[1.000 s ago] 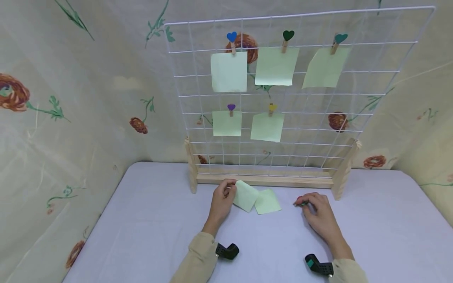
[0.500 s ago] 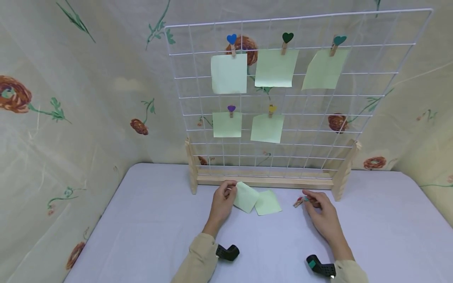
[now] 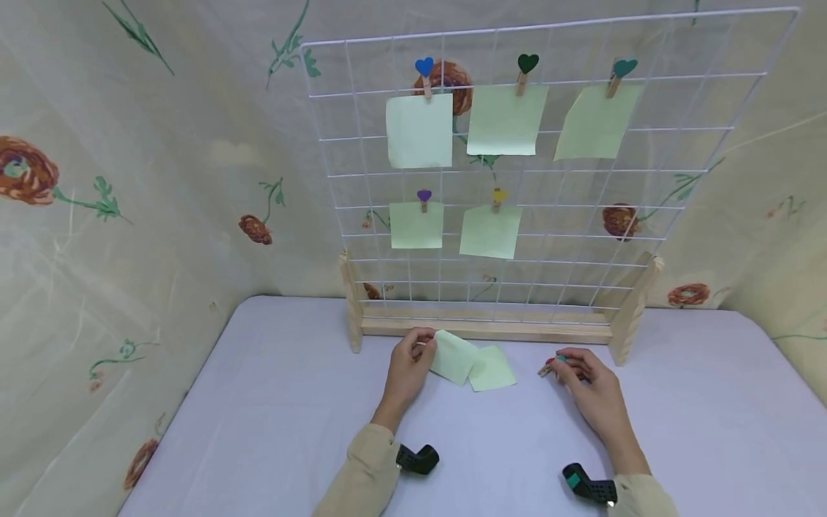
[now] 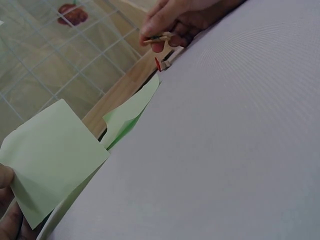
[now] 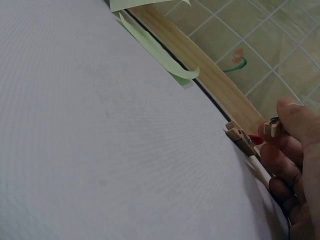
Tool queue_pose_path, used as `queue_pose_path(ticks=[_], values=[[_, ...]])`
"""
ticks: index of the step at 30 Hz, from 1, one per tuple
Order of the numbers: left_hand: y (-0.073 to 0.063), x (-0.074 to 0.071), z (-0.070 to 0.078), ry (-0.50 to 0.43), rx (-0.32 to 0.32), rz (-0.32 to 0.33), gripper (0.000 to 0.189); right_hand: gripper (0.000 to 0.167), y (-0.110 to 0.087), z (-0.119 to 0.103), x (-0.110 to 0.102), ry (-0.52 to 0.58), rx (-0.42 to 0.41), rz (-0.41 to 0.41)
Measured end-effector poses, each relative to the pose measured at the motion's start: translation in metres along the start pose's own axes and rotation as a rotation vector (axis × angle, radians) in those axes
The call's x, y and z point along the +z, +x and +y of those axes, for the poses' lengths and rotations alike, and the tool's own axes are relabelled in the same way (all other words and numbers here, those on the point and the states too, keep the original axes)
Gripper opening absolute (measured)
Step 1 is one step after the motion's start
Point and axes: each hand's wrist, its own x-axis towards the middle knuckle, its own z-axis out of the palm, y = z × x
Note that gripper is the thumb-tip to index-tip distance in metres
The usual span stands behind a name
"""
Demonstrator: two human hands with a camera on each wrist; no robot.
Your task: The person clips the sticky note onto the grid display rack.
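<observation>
My left hand point(image 3: 407, 366) pinches the edge of a pale green paper note point(image 4: 55, 160), raised off the table in the left wrist view. A second green note point(image 3: 494, 371) lies partly behind it on the table, its edge curling up. Between thumb and index finger, my right hand point(image 3: 597, 395) pinches a small wooden clothespin point(image 5: 272, 127), held just above the tabletop; a teal spot shows at those fingertips in the head view. Right beside those fingers, a clothespin with a red heart point(image 5: 240, 137) lies on the table.
Behind the hands stands a white wire grid point(image 3: 568, 248) on a wooden stand point(image 3: 484, 330). Several green notes point(image 3: 507, 120) hang from it by heart clothespins, three above and two below. A white cloth point(image 3: 491, 445) covers the table; flowered fabric hangs around.
My right fingers, earlier at the clothespins and then slightly spread, now pinch one of them apart from the red-heart one. The left hand and its note stay nearly still.
</observation>
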Motion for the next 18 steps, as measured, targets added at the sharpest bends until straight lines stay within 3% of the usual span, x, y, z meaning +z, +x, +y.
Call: queue_pose_path(ticks=[10,18], values=[[0.001,0.002,-0.004,0.004,-0.001,0.017,0.018,0.027,-0.001,-0.001,0.002,-0.042,0.036,0.024],[0.015,0.014,-0.024,-0.074,0.069,0.026,0.017,0.027,0.003,-0.004,-0.001,0.107,0.084,0.073]])
